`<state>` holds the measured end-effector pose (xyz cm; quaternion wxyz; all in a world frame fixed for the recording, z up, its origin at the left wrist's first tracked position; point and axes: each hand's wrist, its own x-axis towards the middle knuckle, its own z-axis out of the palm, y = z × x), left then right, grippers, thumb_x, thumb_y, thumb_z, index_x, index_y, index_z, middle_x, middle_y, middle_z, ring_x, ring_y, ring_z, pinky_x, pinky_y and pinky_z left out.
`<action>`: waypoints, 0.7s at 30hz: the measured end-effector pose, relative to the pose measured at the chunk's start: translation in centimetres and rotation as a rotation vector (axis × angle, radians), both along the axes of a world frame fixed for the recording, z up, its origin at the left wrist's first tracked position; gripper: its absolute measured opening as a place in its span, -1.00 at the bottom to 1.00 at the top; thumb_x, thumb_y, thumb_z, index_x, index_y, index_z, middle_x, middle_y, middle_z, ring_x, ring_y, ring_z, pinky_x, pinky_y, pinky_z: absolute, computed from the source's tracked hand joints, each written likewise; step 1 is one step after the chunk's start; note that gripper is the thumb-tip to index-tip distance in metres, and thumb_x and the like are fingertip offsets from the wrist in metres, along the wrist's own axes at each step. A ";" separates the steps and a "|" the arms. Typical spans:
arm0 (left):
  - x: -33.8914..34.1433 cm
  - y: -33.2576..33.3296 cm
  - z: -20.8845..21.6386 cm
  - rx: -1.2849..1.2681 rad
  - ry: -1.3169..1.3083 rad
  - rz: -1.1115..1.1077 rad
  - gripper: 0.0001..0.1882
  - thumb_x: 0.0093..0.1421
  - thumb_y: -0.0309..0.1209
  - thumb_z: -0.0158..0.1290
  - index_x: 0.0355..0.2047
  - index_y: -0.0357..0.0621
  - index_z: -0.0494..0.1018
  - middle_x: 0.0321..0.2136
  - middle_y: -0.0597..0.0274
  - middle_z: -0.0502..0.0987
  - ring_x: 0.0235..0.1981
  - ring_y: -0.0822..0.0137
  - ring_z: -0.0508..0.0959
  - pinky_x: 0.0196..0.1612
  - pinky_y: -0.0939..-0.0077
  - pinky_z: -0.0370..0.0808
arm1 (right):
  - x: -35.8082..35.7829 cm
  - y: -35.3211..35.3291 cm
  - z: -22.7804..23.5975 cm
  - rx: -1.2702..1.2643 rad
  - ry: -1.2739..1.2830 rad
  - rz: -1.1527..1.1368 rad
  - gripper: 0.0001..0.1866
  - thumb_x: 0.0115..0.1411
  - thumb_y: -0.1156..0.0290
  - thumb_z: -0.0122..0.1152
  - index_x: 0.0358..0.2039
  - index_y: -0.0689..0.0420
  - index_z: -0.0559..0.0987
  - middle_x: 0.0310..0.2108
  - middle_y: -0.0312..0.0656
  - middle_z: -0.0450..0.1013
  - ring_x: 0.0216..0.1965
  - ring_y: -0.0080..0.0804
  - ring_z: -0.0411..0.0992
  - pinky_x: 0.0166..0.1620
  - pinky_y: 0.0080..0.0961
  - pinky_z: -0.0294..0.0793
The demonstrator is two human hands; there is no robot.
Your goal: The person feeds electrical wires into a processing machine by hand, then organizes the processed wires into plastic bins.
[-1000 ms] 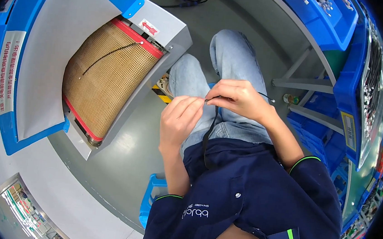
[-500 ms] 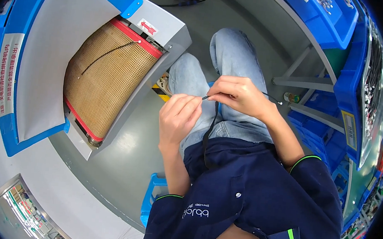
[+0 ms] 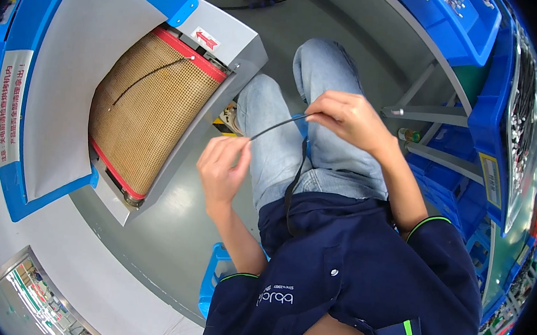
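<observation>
A thin black cable (image 3: pixel 278 127) runs between my two hands above my lap, slanting up toward the right. My left hand (image 3: pixel 222 167) pinches its lower left end between thumb and fingers. Its upper right part is pinched by my right hand (image 3: pixel 348 120), whose fingers hide the rest of that end. Another black cable (image 3: pixel 145 80) with a small white connector lies on the brown mesh conveyor belt (image 3: pixel 158 116) to my left, apart from both hands.
The belt comes out of a blue and white machine (image 3: pixel 91 75) with a grey side frame (image 3: pixel 237 56). At the right, blue bins (image 3: pixel 491 136) hold cables with white ends, by a grey rack (image 3: pixel 436 115). A blue stool (image 3: pixel 211 274) shows beside me.
My hands have moved apart, the left one down and leftward, the right one slightly right and up. A longer stretch of cable now shows between them. The cable on the belt looks unmoved.
</observation>
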<state>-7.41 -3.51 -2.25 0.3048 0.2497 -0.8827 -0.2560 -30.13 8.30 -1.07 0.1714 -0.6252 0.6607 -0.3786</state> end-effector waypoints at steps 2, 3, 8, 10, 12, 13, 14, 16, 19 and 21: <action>1.3 -0.6 -0.1 0.011 -0.014 0.034 -0.84 -0.12 -0.62 0.20 -0.47 -0.19 0.53 -0.51 0.23 0.54 -0.42 0.24 0.54 -0.35 0.43 0.47 | -1.8 0.8 0.0 -0.008 0.120 -0.031 -0.89 0.00 0.39 0.27 -0.49 0.11 0.53 -0.52 -0.26 0.44 -0.44 -0.30 0.45 -0.38 -0.43 0.44; 2.4 -0.9 -0.1 0.025 -0.039 0.101 -0.85 -0.10 -0.62 0.19 -0.46 -0.20 0.52 -0.50 0.21 0.54 -0.42 0.24 0.53 -0.34 0.43 0.47 | -2.4 1.0 0.0 0.006 0.153 -0.028 -0.89 0.00 0.39 0.27 -0.50 0.11 0.53 -0.52 -0.27 0.44 -0.43 -0.31 0.44 -0.37 -0.43 0.44; 4.9 -1.3 -0.7 0.045 -0.087 0.233 -0.88 -0.06 -0.62 0.17 -0.45 -0.23 0.52 -0.49 0.18 0.54 -0.42 0.24 0.53 -0.32 0.44 0.45 | -4.7 2.8 0.3 0.032 0.253 -0.026 -0.88 -0.03 0.46 0.30 -0.48 0.17 0.54 -0.51 -0.23 0.47 -0.42 -0.31 0.42 -0.37 -0.44 0.41; 5.2 -1.3 -0.8 0.025 -0.075 0.249 -0.92 0.00 -0.62 0.15 -0.44 -0.27 0.52 -0.50 0.18 0.55 -0.47 0.36 0.50 -0.35 0.54 0.43 | -4.9 3.2 0.6 0.043 0.221 -0.022 -0.89 -0.02 0.48 0.29 -0.47 0.19 0.55 -0.49 -0.22 0.47 -0.42 -0.30 0.42 -0.38 -0.44 0.42; 5.3 -1.3 -0.8 0.024 -0.085 0.250 -0.92 0.00 -0.62 0.15 -0.44 -0.27 0.52 -0.50 0.18 0.55 -0.47 0.36 0.50 -0.35 0.55 0.43 | -4.9 3.4 0.6 0.077 0.180 -0.039 -0.90 -0.01 0.49 0.29 -0.46 0.20 0.55 -0.48 -0.21 0.47 -0.42 -0.29 0.43 -0.37 -0.45 0.43; 5.3 -1.3 -0.8 0.024 -0.096 0.253 -0.92 0.00 -0.62 0.15 -0.44 -0.28 0.51 -0.49 0.19 0.55 -0.47 0.36 0.50 -0.35 0.55 0.43 | -4.8 3.4 0.6 0.110 0.138 -0.055 -0.90 -0.01 0.50 0.28 -0.45 0.21 0.55 -0.48 -0.20 0.47 -0.42 -0.29 0.44 -0.37 -0.46 0.43; 5.5 -1.3 -0.7 0.023 -0.096 0.252 -0.92 0.00 -0.62 0.15 -0.44 -0.28 0.51 -0.49 0.19 0.55 -0.47 0.36 0.50 -0.35 0.55 0.43 | -4.8 3.5 0.7 0.109 0.137 -0.056 -0.90 -0.01 0.50 0.28 -0.45 0.21 0.55 -0.48 -0.20 0.47 -0.42 -0.29 0.44 -0.37 -0.46 0.43; 5.6 -1.2 -0.5 0.039 -0.091 0.281 -0.88 -0.04 -0.63 0.15 -0.44 -0.23 0.51 -0.49 0.19 0.54 -0.44 0.26 0.51 -0.32 0.45 0.44 | -4.7 3.5 1.1 0.114 0.023 -0.084 -0.89 0.04 0.46 0.23 -0.41 0.20 0.55 -0.48 -0.17 0.44 -0.43 -0.23 0.44 -0.34 -0.42 0.45; 5.8 -1.3 -0.5 0.043 -0.089 0.277 -0.87 -0.04 -0.63 0.15 -0.43 -0.23 0.51 -0.48 0.20 0.54 -0.44 0.26 0.51 -0.32 0.44 0.44 | -4.7 3.4 0.8 0.047 -0.028 -0.043 -0.88 0.04 0.50 0.22 -0.37 0.21 0.56 -0.44 -0.16 0.47 -0.39 -0.24 0.47 -0.32 -0.45 0.47; 5.9 -1.3 -0.2 0.040 -0.100 0.288 -0.87 -0.04 -0.63 0.15 -0.43 -0.23 0.51 -0.48 0.20 0.55 -0.43 0.26 0.51 -0.31 0.44 0.44 | -4.8 3.3 0.8 0.044 -0.019 -0.050 -0.87 0.03 0.51 0.22 -0.36 0.21 0.56 -0.43 -0.16 0.48 -0.39 -0.25 0.48 -0.32 -0.46 0.48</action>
